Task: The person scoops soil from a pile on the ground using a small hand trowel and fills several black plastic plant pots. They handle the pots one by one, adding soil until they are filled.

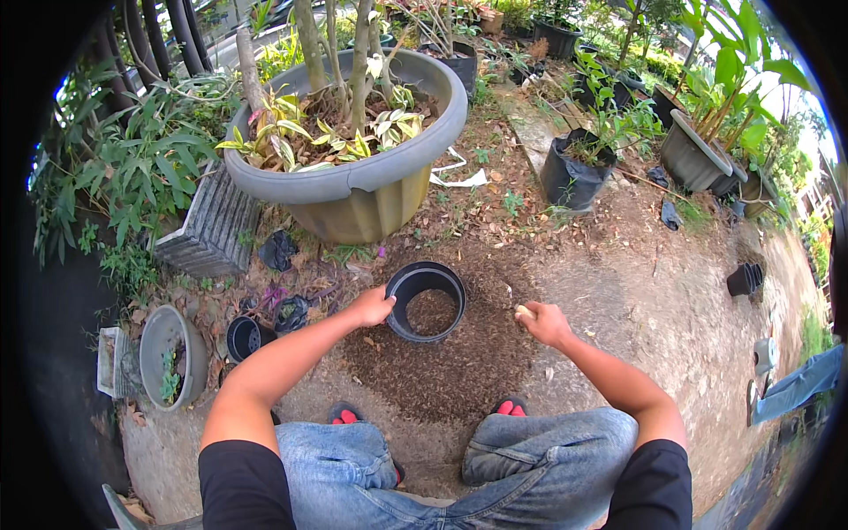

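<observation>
A round black plastic plant pot (pixel 424 273) is tilted towards me over a spread of loose brown potting mix (pixel 437 377) on the ground. My left hand (pixel 371 307) grips the pot's left rim, thumb on top. Some brown mix shows through the pot's opening; whether it lies inside cannot be told. To the right of the pot, my right hand (pixel 546 324) is closed around a small pale object (pixel 526 311), perhaps the end of a handle. Most of that object is hidden by my fingers. My two feet stand at the near edge of the mix.
A large grey planter (pixel 361 205) with small trees stands ahead. At left are an oval grey pot (pixel 197 364), a smaller black pot (pixel 246 338) and a ribbed concrete planter (pixel 212 222). A black grow bag (pixel 575 172) stands ahead right. Another person's leg (pixel 798 384) shows far right.
</observation>
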`<state>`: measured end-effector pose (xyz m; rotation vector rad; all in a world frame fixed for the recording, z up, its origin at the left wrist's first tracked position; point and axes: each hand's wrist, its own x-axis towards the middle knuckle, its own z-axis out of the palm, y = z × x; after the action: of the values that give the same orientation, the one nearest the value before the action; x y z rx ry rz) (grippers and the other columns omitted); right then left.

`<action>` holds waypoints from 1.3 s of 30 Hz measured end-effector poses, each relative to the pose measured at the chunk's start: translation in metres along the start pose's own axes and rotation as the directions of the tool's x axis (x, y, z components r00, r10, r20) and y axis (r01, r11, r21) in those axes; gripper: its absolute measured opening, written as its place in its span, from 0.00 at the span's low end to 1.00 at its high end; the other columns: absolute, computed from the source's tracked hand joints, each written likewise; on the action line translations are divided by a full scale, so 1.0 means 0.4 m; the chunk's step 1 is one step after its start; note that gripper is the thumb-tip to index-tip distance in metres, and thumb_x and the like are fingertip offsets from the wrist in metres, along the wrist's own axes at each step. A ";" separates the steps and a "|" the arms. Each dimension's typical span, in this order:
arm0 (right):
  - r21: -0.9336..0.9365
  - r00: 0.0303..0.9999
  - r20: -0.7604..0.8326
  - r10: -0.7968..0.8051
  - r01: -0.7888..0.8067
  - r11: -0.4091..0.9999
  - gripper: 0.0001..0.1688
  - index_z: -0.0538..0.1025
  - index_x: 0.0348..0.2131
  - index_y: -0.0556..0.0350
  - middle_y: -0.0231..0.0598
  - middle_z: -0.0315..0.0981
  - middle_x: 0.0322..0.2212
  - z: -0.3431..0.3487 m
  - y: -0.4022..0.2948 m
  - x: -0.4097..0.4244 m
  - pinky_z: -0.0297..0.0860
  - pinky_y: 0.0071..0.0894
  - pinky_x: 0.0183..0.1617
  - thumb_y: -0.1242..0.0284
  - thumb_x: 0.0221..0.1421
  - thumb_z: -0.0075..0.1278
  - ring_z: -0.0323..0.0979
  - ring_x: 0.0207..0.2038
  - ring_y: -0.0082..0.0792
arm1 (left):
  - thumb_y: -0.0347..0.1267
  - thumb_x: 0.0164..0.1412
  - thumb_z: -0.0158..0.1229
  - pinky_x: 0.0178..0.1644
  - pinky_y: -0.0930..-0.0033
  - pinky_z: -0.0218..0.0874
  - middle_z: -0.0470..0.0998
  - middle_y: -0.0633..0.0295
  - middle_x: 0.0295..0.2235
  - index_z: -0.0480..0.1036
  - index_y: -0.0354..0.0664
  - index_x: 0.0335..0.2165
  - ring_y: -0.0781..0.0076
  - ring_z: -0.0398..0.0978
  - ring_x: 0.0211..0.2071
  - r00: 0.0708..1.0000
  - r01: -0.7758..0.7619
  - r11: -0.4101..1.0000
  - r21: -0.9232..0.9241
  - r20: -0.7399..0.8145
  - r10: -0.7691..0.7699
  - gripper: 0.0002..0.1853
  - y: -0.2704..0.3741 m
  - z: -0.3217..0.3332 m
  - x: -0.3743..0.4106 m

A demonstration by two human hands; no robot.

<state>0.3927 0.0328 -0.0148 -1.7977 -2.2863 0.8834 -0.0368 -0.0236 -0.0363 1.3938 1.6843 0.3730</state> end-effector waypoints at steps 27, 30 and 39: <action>-0.448 0.855 -0.098 -0.509 0.418 0.790 0.22 0.72 0.53 0.44 0.50 0.69 0.42 -0.067 -0.266 -0.091 0.76 0.52 0.36 0.59 0.63 0.53 0.79 0.35 0.54 | 0.29 0.69 0.48 0.30 0.65 0.74 0.80 0.55 0.34 0.63 0.35 0.56 0.69 0.79 0.25 0.997 0.004 0.966 -0.260 0.072 0.016 0.19 0.036 0.036 -0.014; -0.351 0.853 -0.269 -0.448 0.346 0.870 0.21 0.71 0.53 0.45 0.49 0.70 0.43 -0.083 -0.262 -0.057 0.76 0.52 0.38 0.59 0.64 0.52 0.79 0.37 0.54 | 0.31 0.70 0.49 0.31 0.68 0.74 0.79 0.59 0.36 0.64 0.39 0.56 0.72 0.79 0.26 0.998 0.028 0.954 -0.298 0.065 -0.009 0.18 -0.006 0.035 -0.015; -0.007 0.996 -0.080 0.035 -0.035 0.999 0.25 0.75 0.51 0.54 0.56 0.77 0.45 0.144 0.125 0.118 0.70 0.52 0.56 0.58 0.61 0.57 0.74 0.50 0.58 | 0.31 0.70 0.48 0.31 0.72 0.72 0.78 0.62 0.35 0.63 0.42 0.58 0.75 0.75 0.25 0.987 0.050 0.789 -0.612 -0.088 -0.131 0.20 0.000 0.190 -0.098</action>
<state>0.3974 0.0612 -0.0998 -1.8469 -2.2204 0.7931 0.0211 -0.0814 -0.0615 0.8131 1.5244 0.8811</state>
